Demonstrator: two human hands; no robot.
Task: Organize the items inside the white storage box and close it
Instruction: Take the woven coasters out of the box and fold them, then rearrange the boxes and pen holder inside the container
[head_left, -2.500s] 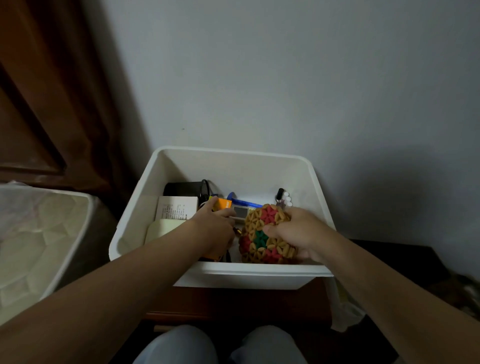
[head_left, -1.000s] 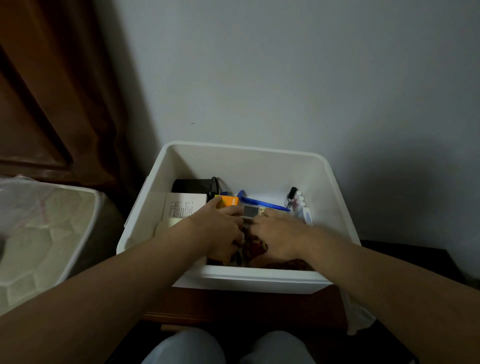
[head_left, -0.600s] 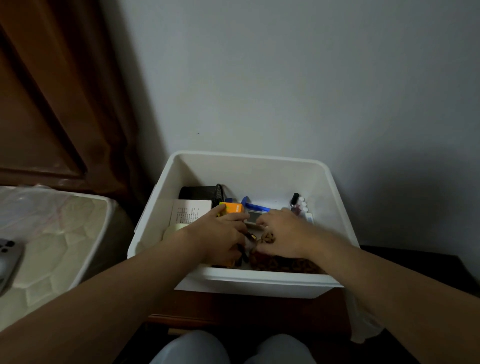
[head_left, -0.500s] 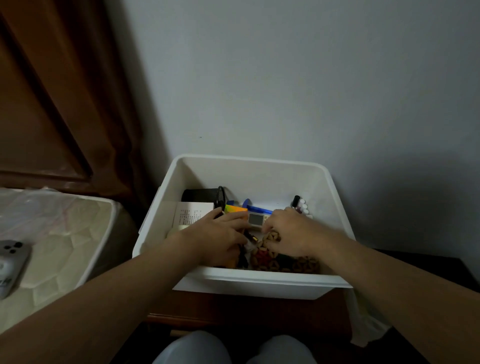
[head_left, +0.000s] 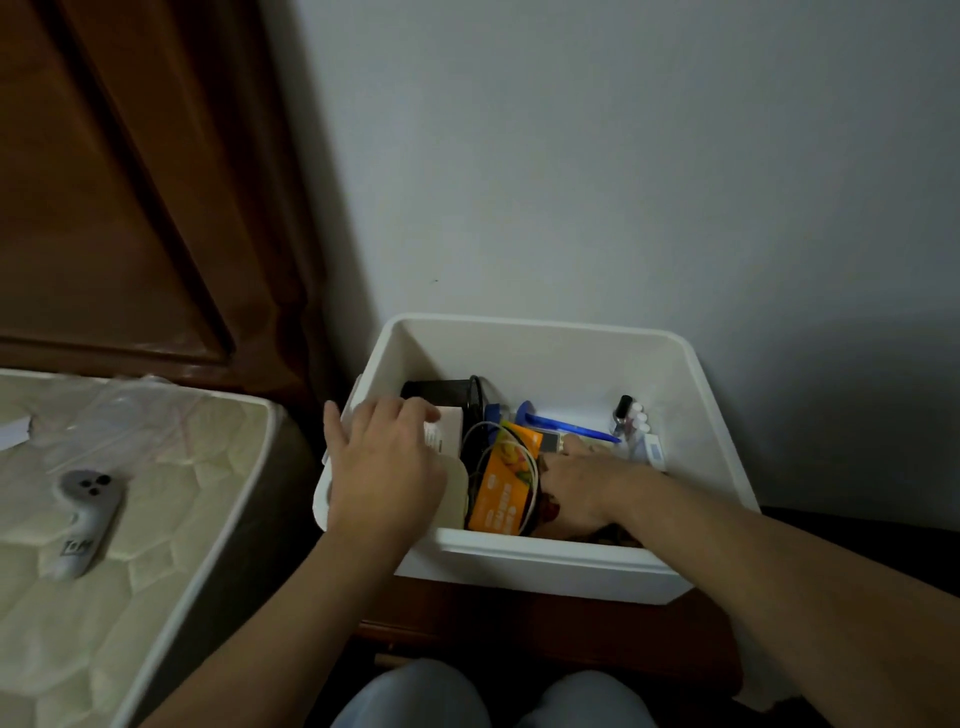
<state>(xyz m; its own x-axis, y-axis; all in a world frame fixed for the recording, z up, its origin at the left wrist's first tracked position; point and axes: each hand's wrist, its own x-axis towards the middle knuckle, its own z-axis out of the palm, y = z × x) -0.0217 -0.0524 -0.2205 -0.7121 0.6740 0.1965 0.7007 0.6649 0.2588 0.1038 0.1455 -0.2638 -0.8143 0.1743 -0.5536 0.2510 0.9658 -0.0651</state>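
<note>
Now my left hand (head_left: 384, 467) has moved away from the middle of the box to its left side, and the orange packet it covered before shows.

Biggest is the pale quilted mattress (head_left: 171, 519) on my left, with a small grey remote (head_left: 85, 519) lying on it. Next is the white plastic storage box (head_left: 545, 564), which sits open on a dark brown wooden stand (head_left: 545, 639) against the grey wall (head_left: 623, 156). I see no lid on it.

My left hand lies over the box's left edge with loose, spread fingers, holding nothing. It rests on a cream flat thing (head_left: 454, 493) and a white paper box with print (head_left: 445, 431).

My right hand (head_left: 576, 493) reaches down inside the box. Its fingers are hidden, so I cannot tell if it holds anything.

Between my hands stands the flat orange packet (head_left: 506, 483), with a thin white cord (head_left: 519, 462) looped over it. Behind it are a black round tub (head_left: 441, 392), a blue pen (head_left: 569, 423) and some tiny bottles (head_left: 631, 415).
</note>
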